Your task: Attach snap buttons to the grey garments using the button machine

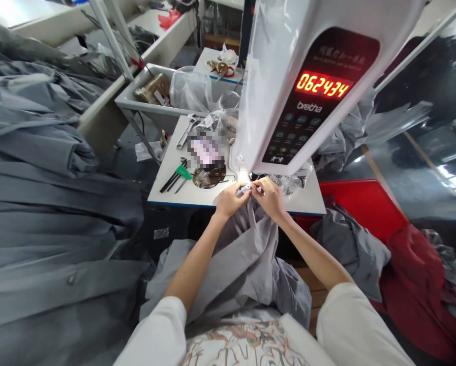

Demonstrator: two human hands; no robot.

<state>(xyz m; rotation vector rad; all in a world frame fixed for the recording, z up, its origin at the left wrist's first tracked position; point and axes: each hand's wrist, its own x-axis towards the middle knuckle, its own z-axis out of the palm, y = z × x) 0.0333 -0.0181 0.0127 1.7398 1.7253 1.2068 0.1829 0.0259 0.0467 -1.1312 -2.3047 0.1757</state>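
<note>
A grey garment (246, 254) lies across my lap, and its upper end is gathered up to the table edge under the lit head of a white button machine (246, 127). My left hand (230, 200) pinches the gathered fabric from the left. From the right, my right hand (269, 195) grips the same bunch, fingertips close to the left ones. A small whitish piece shows between the fingers, too small to name. The machine's red display (323, 85) reads 062434.
On the white table (162, 190) lie hex keys with a green holder (183, 172), a wrench (185, 133), a blurred-out pinkish item (206, 150) and plastic bags. Grey fabric (52, 229) is heaped at left. At right are a red bin (361, 203) and dark red cloth (418, 284).
</note>
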